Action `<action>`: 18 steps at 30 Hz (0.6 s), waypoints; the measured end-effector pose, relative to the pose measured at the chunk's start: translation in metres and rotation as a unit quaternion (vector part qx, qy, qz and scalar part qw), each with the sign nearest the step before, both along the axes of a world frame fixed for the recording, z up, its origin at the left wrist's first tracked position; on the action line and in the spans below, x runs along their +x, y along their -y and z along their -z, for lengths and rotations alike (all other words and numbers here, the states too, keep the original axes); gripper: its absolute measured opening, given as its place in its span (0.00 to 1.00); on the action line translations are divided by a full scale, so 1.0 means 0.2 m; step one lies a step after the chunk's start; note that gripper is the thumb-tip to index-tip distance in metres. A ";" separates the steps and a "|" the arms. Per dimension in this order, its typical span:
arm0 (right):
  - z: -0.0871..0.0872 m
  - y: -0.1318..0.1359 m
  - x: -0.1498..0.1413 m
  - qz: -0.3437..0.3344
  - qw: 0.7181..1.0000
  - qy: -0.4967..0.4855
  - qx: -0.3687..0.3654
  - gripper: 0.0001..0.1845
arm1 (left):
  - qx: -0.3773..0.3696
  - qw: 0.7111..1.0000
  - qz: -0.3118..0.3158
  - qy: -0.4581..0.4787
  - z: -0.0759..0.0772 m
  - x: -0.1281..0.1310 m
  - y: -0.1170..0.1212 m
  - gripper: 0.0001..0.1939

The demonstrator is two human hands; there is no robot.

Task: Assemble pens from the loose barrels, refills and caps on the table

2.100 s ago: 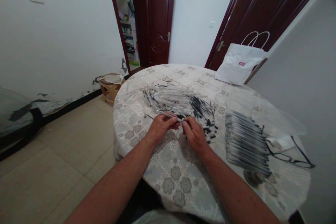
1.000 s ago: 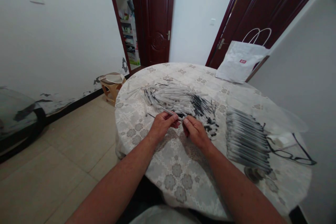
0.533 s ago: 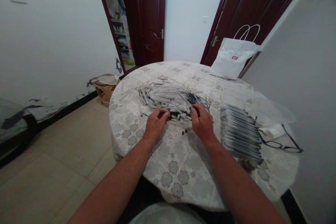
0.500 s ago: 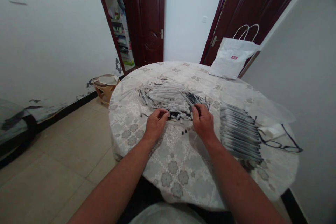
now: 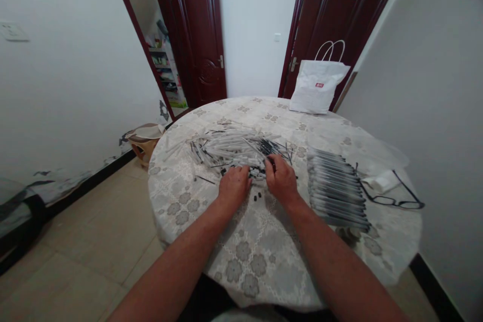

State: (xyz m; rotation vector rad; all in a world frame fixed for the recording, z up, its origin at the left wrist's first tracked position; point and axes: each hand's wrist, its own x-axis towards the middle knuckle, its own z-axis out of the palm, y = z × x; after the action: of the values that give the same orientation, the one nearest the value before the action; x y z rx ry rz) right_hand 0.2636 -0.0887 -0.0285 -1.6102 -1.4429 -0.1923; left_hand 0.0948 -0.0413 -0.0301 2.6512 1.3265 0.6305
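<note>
A loose heap of pale pen barrels [image 5: 230, 145] lies on the table, with dark thin pen parts [image 5: 269, 147] at its right side. Small black and white pen pieces [image 5: 257, 173] are gathered at the heap's near edge. My left hand [image 5: 234, 184] is over these pieces, fingers curled down and closed; what they grip is hidden. Close by on the right, my right hand [image 5: 281, 179] is closed in a pinch, and a pale pen barrel [image 5: 255, 147] slants up and left from its fingertips. Two small black caps [image 5: 257, 196] lie apart on the cloth between my wrists.
To the right lies a neat row of pens [image 5: 335, 188], with black-framed glasses [image 5: 396, 202] and folded white tissue [image 5: 383, 181] beyond it. A white paper bag [image 5: 317, 88] stands at the back. The patterned tablecloth [image 5: 249, 261] covers a round table. A stool [image 5: 145, 141] is at the left.
My left hand has moved right, turning palm down over the small pieces, nearer my right hand. My right hand keeps its pinch. The camera view has tilted up slightly.
</note>
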 end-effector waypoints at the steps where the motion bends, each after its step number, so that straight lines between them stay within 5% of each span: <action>1: 0.00 0.00 -0.01 -0.003 1.000 0.003 -0.001 0.14 | 0.003 1.000 -0.003 -0.011 0.01 0.01 0.00 0.12; 6: -0.01 0.00 -0.03 -0.004 1.000 0.008 -0.003 0.13 | 0.010 0.999 0.019 0.044 0.06 0.03 -0.04 0.12; 10: 0.00 0.00 -0.03 -0.015 1.000 0.001 0.013 0.12 | -0.072 0.954 0.050 0.287 0.04 -0.03 -0.11 0.12; 12: 0.00 0.01 -0.04 -0.047 0.999 0.003 0.022 0.11 | -0.188 0.878 0.017 0.439 0.02 -0.08 -0.17 0.13; 14: 0.00 0.03 -0.06 -0.089 0.996 0.011 0.032 0.11 | -0.292 0.760 -0.018 0.580 0.00 -0.12 -0.22 0.16; 16: 0.01 0.04 -0.08 -0.124 0.991 0.022 0.037 0.11 | -0.347 0.644 -0.020 0.681 -0.01 -0.17 -0.27 0.17; 18: 0.02 0.04 -0.10 -0.142 0.989 0.038 0.034 0.12 | -0.368 0.574 -0.004 0.732 -0.02 -0.20 -0.29 0.17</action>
State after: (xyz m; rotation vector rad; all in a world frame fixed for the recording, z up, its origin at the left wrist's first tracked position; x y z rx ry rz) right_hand 0.2428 -0.0971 -0.0327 -1.3373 -1.6887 -0.1366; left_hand 0.0544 0.0168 -0.0255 0.7370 0.6525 1.3465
